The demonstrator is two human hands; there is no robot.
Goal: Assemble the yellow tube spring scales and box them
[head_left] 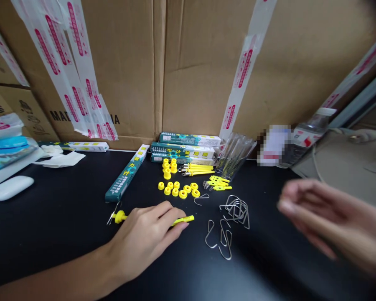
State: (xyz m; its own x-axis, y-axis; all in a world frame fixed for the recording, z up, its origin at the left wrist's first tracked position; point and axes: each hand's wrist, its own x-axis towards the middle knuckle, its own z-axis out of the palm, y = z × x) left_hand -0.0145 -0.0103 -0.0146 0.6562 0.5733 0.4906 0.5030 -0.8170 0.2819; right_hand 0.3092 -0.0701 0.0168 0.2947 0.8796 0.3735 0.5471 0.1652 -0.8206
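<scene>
My left hand is closed over a yellow spring scale part, whose narrow end sticks out past the fingertips. On the wrist side, a yellow flanged cap with a metal hook shows; the hand hides whether the two are joined. To the right, my right hand is raised and smeared by motion, with its fingers bent. Nearest to it lie a pile of wire hooks and several loose S-shaped hooks. Yellow rings, yellow rods with springs and short yellow strips lie behind the left hand.
Printed boxes are stacked at the back; another box lies slanting at left. Clear tubes lean beside the stack. A plastic bottle stands at right, tissues and a white case at left. Cardboard walls the back.
</scene>
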